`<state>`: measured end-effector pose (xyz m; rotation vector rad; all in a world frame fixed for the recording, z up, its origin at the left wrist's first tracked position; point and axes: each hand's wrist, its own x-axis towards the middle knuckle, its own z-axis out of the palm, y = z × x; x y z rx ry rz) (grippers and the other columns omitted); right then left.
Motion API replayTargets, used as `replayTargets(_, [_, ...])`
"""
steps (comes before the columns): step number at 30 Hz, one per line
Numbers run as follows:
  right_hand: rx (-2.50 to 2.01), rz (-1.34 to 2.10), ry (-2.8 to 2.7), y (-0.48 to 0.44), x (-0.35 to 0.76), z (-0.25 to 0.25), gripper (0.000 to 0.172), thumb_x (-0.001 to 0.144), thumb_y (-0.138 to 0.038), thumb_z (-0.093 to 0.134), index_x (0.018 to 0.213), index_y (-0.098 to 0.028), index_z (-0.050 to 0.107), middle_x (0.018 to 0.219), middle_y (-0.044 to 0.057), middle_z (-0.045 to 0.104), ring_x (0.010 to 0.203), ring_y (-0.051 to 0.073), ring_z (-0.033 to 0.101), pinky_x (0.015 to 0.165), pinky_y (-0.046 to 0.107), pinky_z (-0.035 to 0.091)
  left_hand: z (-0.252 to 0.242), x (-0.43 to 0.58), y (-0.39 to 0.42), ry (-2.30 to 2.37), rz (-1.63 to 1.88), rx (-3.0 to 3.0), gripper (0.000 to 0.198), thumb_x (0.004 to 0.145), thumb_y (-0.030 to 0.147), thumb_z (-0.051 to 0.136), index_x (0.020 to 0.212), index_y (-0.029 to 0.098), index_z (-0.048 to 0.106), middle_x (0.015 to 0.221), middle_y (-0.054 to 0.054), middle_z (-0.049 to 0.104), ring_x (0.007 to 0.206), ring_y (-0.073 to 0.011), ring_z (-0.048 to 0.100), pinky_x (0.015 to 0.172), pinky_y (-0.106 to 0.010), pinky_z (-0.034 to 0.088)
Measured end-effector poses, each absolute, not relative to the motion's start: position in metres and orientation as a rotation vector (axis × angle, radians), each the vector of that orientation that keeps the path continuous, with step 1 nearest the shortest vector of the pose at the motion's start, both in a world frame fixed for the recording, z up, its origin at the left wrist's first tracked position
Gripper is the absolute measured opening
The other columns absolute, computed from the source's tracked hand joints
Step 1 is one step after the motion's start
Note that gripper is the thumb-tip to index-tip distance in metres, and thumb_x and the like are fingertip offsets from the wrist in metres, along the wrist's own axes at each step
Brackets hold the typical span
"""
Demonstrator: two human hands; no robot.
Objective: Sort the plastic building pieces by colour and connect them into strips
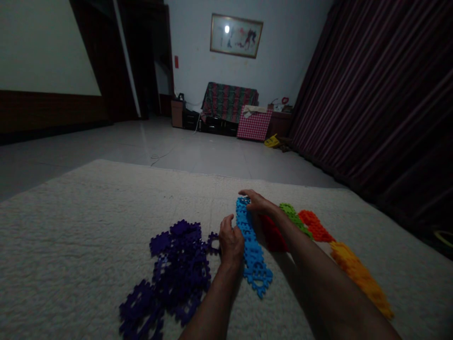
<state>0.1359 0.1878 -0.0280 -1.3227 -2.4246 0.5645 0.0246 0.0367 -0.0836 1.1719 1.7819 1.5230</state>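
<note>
A row of blue interlocking plastic tiles (252,250) lies on the cream carpet (88,236) in front of me. My left hand (230,242) rests with curled fingers against the row's left edge, about halfway along. My right hand (257,202) lies with its fingers flat on the far end of the blue row. A loose heap of purple tiles (177,269) sits just left of my left hand. Right of the blue row lie rows of red tiles (273,233), green tiles (292,216), orange tiles (314,225) and yellow tiles (361,276), partly hidden by my right forearm.
The carpet ends at a grey tiled floor (159,141). Dark striped curtains (382,94) run along the right side. At the far wall stand a covered low cabinet (228,107) and a red checked panel (255,125).
</note>
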Motion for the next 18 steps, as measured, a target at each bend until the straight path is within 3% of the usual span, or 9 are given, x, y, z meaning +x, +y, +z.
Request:
replayTargets(6, [-1.210, 0.627, -2.417, 0.179, 0.148, -0.026, 0.071, 0.060, -0.003, 0.049, 0.129, -0.020, 0.059, 0.133, 0.008, 0.060, 0.124, 0.024, 0.054, 0.107, 0.039, 0.043, -0.079, 0.025, 0.036, 1.767, 1.550, 1.131, 0.044, 0.079, 0.009, 0.044, 0.118, 0.010, 0.065, 0.122, -0.015, 0.066, 0.117, -0.0238, 0.061, 0.106, -0.035, 0.045])
replayTargets(10, [-1.228, 0.555, -2.325, 0.164, 0.153, -0.021, 0.066, 0.063, -0.005, 0.048, 0.127, -0.017, 0.061, 0.134, 0.011, 0.059, 0.123, 0.024, 0.055, 0.106, 0.038, 0.043, -0.076, 0.025, 0.035, 1.776, 1.551, 1.116, 0.045, 0.078, 0.006, 0.043, 0.117, 0.010, 0.067, 0.121, -0.016, 0.067, 0.117, -0.0239, 0.062, 0.106, -0.035, 0.045])
replayTargets(18, [-1.394, 0.337, -2.142, 0.119, 0.154, -0.020, 0.039, 0.076, -0.007, 0.048, 0.108, -0.017, 0.068, 0.112, 0.010, 0.071, 0.103, 0.019, 0.065, 0.095, 0.030, 0.048, -0.075, 0.023, 0.036, 1.793, 1.471, 1.189, 0.048, 0.080, 0.004, 0.039, 0.121, 0.007, 0.064, 0.124, -0.017, 0.066, 0.118, -0.0240, 0.061, 0.105, -0.035, 0.046])
